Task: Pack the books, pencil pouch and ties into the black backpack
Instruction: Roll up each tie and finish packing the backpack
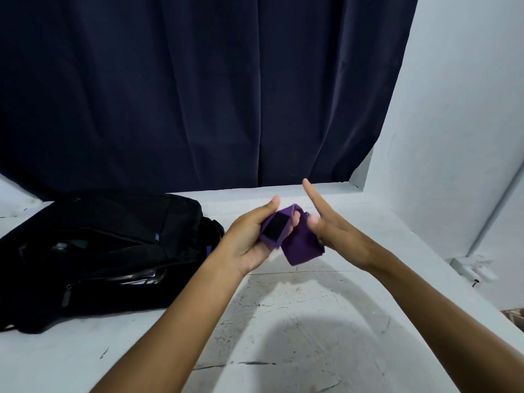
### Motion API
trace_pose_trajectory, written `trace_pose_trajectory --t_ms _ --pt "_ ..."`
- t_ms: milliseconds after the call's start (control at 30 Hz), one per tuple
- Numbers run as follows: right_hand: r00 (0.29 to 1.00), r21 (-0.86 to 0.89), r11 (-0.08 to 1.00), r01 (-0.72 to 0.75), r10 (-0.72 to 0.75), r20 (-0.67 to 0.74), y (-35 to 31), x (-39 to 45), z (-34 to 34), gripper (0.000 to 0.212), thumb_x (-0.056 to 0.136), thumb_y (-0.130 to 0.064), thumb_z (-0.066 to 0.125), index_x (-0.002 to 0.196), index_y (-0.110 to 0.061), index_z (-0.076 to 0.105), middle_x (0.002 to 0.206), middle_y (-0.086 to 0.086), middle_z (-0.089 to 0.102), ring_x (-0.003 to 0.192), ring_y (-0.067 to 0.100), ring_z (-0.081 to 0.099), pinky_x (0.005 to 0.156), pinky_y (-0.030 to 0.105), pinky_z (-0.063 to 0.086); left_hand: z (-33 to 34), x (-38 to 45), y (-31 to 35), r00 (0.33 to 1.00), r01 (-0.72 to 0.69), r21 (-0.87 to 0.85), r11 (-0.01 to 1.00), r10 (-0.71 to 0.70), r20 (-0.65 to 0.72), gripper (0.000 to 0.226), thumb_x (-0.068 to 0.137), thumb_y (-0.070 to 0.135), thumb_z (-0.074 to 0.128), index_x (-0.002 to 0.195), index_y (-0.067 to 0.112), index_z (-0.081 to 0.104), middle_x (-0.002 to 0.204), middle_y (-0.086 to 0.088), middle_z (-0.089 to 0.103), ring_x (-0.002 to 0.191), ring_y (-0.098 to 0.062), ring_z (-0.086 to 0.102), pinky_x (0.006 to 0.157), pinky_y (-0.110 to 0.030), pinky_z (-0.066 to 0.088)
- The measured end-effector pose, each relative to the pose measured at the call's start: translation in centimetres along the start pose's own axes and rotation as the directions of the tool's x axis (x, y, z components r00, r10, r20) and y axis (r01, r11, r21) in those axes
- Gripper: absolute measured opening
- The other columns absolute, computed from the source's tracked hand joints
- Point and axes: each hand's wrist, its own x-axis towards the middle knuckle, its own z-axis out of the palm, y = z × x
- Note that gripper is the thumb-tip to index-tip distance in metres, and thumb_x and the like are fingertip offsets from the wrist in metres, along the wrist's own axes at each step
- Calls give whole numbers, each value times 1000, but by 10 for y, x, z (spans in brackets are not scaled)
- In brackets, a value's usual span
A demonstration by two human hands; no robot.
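A folded purple tie (300, 245) with a black inner patch is held in the air above the white table (283, 321). My left hand (252, 236) grips its left end, thumb on top and fingers curled beneath. My right hand (331, 222) pinches the tie's right side, with the index finger sticking straight up. The black backpack (107, 251) lies flat at the left with its zips open; book edges (141, 279) show inside its compartment. No pencil pouch is in view.
A dark blue curtain (198, 95) hangs behind the table. A white wall (453, 137) stands at the right, with a white pipe (493, 219) and a small white fitting (473, 268) below it.
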Motion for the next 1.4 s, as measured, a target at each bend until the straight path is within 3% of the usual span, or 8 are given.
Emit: trace_pose_trajectory --t_ms 133,267,367,533,733,900,1200,1400 --pt "993 66 993 -94 89 73 8 3 4 106 86 -4 69 153 -42 -4 102 15 73 90 23 69 82 30 57 -14 10 -3 998 63 -173 983 -65 -5 43 100 33 48 123 -3 49 103 -37 66 87 -42 72 72 -41 62" --pt "977 147 967 -210 200 78 20 5 5 101 89 0 66 154 -40 -1 95 14 74 89 22 70 85 31 57 -22 15 -15 991 -87 126 988 98 -86 43 98 22 55 137 11 40 108 -25 70 101 -37 69 75 -37 60" --pt "967 134 962 -238 221 126 24 9 10 101 89 0 65 153 -42 -2 95 12 74 89 23 70 87 31 56 -31 20 -32 949 -268 563 782 313 17 74 89 14 69 150 25 28 99 -6 76 96 -22 72 72 -27 56" --pt "960 249 932 -263 227 164 28 13 12 96 91 4 60 153 -41 4 84 7 74 93 21 71 87 31 56 -49 30 -51 956 -272 537 799 287 58 81 74 21 82 144 24 40 99 -8 76 101 -22 70 96 -37 53" --pt "947 435 841 -321 293 132 37 22 25 68 102 -15 44 153 -44 11 125 17 65 102 24 66 90 38 51 -61 42 -75 1000 16 98 995 -14 -22 76 63 32 81 133 18 54 102 -8 74 101 -26 68 103 -49 47" --pt "911 480 774 -413 357 208 48 26 28 64 100 -56 26 153 -35 -3 108 33 67 96 39 69 85 48 55 -71 45 -81 997 73 153 985 -74 3 74 53 29 81 123 16 59 91 -6 70 85 -24 66 85 -40 52" --pt "900 366 849 -382 431 -61 57 26 41 69 95 -63 29 155 -30 17 91 22 73 88 33 72 75 39 59 -74 51 -87 996 -56 262 963 74 -58 59 57 19 82 112 19 61 82 -8 65 70 -23 63 61 -30 53" --pt "881 396 794 -462 463 101 47 24 30 57 96 -62 30 89 -11 56 92 26 69 91 36 65 95 48 49 -78 50 -87 986 -165 387 907 150 69 62 57 21 81 113 15 53 73 -3 64 63 -18 60 58 -27 50"
